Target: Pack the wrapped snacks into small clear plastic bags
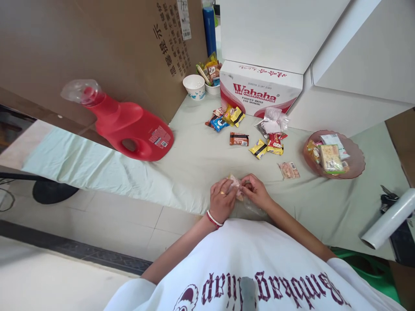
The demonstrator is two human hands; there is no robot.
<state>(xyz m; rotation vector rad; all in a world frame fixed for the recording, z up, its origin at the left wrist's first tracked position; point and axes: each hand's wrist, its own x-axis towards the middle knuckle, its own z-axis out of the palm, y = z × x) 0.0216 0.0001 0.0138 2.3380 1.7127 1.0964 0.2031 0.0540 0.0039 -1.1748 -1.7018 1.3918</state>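
Broadly, the cloth-covered table [194, 144] carries the Wahaha box [256, 93] on its far side and the pink bowl [359, 163] to the right. At the near edge, the left hand [223, 199] curls its fingers over a small packet [239, 195], while the right hand [257, 192] pinches its right side, thumb against forefinger. Pressure cannot be told. Probably best: steady it left, work the wrapping gently right, without crushing.

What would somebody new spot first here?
Probably the big red bottle at the left, bright against brown cardboard. Next, the white Wahaha box at the back, with colourful snack packets in front of it. Then the left hand and right hand, close together at the front of the table, holding a small packet.
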